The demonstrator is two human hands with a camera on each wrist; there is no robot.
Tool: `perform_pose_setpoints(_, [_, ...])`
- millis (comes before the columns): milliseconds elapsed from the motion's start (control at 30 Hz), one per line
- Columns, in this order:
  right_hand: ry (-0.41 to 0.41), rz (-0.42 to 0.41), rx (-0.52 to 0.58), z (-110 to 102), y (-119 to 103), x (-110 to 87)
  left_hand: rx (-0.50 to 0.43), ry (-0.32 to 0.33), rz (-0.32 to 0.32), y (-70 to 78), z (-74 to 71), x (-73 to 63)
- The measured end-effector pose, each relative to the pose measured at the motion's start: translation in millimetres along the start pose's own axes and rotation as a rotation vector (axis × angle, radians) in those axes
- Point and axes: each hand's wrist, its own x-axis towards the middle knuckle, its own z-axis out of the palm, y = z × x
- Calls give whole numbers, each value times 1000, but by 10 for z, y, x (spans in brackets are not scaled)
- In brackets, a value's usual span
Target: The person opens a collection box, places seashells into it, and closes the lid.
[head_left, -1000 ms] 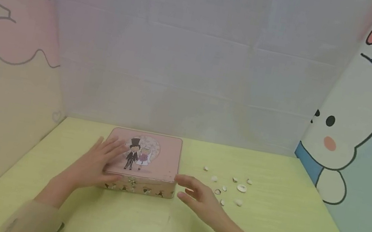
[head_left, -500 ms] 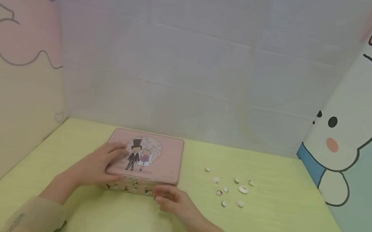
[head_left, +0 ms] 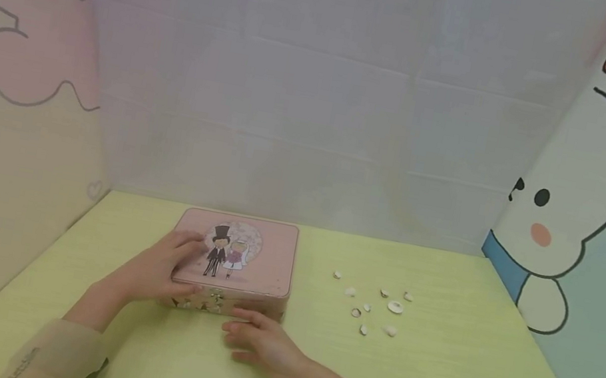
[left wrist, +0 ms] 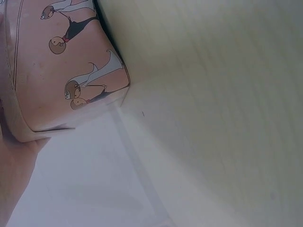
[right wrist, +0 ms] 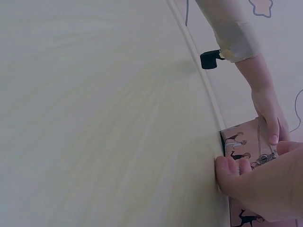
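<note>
A pink tin box with a printed couple on its lid stands at the back, left of the middle, lid down. My left hand rests over its left front corner, fingers on the lid and thumb along the front. A metal clasp sits in the middle of the box's front. My right hand is close before the front wall, below and right of the clasp, with loosely bent fingers and nothing seen between them. In the head view I cannot tell whether its fingertips touch the wall.
Several small seashells lie scattered on the yellow-green tabletop, right of the box. A pale back wall rises behind the table. Side panels with cartoon animals stand left and right, including a rabbit.
My right hand has moved left from the box's right front corner along its front, then a little lower and nearer. The left hand's fingers have drawn in slightly; it stays on the box.
</note>
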Motion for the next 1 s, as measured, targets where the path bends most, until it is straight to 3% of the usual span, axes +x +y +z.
perform_pose_setpoints(400, [34,-30,40,101,68,187,-20,3,-11,16,-9,-6])
perform_pose_setpoints(600, [102,-68,20,185,138,260,-29,12,-23,11,6,-10])
perform_pose_setpoints(833, [241,-135,-30,310,227,303,-30,8,-14,20,-13,-11])
perform_pose_setpoints(1000, [256,-169,-5,360,241,300,-29,17,-6,17,-6,-12])
